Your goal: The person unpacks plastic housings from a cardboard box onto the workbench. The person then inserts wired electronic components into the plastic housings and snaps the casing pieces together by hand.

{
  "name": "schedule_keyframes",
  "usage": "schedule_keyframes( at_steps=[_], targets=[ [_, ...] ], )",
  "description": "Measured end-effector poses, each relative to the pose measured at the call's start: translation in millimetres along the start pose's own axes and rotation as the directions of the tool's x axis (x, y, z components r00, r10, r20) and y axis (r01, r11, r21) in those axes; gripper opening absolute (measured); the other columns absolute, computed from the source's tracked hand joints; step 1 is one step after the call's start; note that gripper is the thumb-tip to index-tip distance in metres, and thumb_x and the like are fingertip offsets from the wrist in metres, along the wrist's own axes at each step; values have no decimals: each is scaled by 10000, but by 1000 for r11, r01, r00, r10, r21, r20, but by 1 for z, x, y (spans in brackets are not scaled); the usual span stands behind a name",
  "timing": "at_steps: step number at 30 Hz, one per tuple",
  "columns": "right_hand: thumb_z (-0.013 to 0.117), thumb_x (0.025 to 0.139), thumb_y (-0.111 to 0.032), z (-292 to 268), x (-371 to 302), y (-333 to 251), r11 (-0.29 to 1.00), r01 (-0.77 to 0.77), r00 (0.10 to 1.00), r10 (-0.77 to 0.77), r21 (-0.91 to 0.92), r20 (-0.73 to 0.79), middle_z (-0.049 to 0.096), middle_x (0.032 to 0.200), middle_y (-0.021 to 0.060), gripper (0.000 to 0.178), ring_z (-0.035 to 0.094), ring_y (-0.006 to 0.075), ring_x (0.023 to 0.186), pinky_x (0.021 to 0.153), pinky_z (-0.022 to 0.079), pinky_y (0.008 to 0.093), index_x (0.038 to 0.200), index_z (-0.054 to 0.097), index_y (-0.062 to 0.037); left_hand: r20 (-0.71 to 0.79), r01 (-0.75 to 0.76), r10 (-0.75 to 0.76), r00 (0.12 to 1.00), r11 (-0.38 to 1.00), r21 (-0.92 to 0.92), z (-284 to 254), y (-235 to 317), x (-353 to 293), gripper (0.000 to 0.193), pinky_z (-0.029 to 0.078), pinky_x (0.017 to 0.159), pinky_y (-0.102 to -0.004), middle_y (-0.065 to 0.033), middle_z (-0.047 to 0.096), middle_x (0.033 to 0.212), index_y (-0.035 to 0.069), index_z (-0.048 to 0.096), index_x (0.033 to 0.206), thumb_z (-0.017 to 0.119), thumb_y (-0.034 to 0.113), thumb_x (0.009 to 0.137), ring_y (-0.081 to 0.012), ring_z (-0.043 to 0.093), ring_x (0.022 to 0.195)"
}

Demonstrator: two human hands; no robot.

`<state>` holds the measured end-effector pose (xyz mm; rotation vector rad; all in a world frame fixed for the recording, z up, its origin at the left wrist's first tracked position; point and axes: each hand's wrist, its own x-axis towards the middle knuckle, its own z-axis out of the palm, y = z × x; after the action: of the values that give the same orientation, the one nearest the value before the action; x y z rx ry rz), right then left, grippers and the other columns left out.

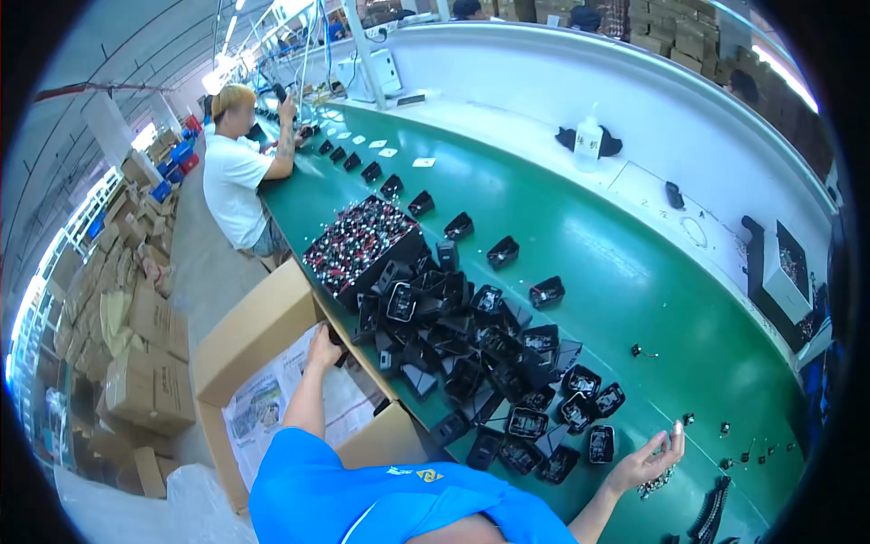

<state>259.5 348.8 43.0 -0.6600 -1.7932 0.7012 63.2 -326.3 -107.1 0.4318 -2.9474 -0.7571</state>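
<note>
At the edge of the open cardboard box, my left hand (321, 349) is closed on a black plastic housing (336, 336), mostly hidden by my fingers. My right hand (645, 464) is over the green table, palm partly up, fingers loosely bent and apart from the thumb. A cluster of small shiny metal parts (655, 486) shows right against the lower side of that hand; whether it touches the palm is unclear. Between my hands lies a heap of black plastic housings (494, 344), several with open sides showing parts inside.
A black bin (362, 249) of small red, black and silver parts stands beyond the heap. A row of housings (460, 226) runs toward a co-worker (237, 172) at the far left. Newspaper lines the cardboard box (258, 317). A white bottle (587, 143) stands on the back ledge.
</note>
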Motion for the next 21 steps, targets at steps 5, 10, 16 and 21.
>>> schedule_keyframes(
  at_steps=[5, 10, 16, 21],
  targets=[
    [474, 1042, -45, -17, -3, -1, 996, -53, 997, 49, 70, 62, 550, 1291, 123, 311, 569, 230, 1133, 968, 478, 336, 1347, 535, -32, -201, 130, -190, 961, 952, -277, -23, 17, -36, 534, 534, 817, -371, -172, 690, 964, -12, 665, 1072, 832, 362, 729, -326, 665, 881],
    [487, 1036, -50, -15, 1, -6, 990, -102, 991, 94, 92, 96, 570, 1267, 131, 294, 585, 226, 1116, 958, 489, 330, 1319, 566, -29, -599, -119, -291, 746, 827, -550, -96, 129, -85, 396, 512, 753, -287, -102, 703, 888, -21, 665, 1016, 796, 319, 860, -174, 633, 773],
    [554, 1004, -71, -6, 6, -24, 975, -148, 987, 136, 164, 86, 641, 1175, 101, 231, 617, 204, 1025, 911, 505, 323, 1220, 631, -44, -412, -494, 299, 861, 685, -536, -131, 316, -150, 475, 492, 962, -321, -192, 566, 1376, 4, 579, 1232, 789, 179, 843, -237, 613, 1128],
    [562, 979, -19, -2, 7, -24, 955, -136, 990, 121, 265, 70, 600, 1180, 78, 223, 590, 180, 1021, 901, 487, 302, 1187, 637, -49, -235, -782, 874, 425, 223, -582, -62, 429, -163, 621, 437, 1092, -424, -222, 400, 1551, 52, 586, 1233, 875, 186, 701, -338, 486, 1354]
  ],
)
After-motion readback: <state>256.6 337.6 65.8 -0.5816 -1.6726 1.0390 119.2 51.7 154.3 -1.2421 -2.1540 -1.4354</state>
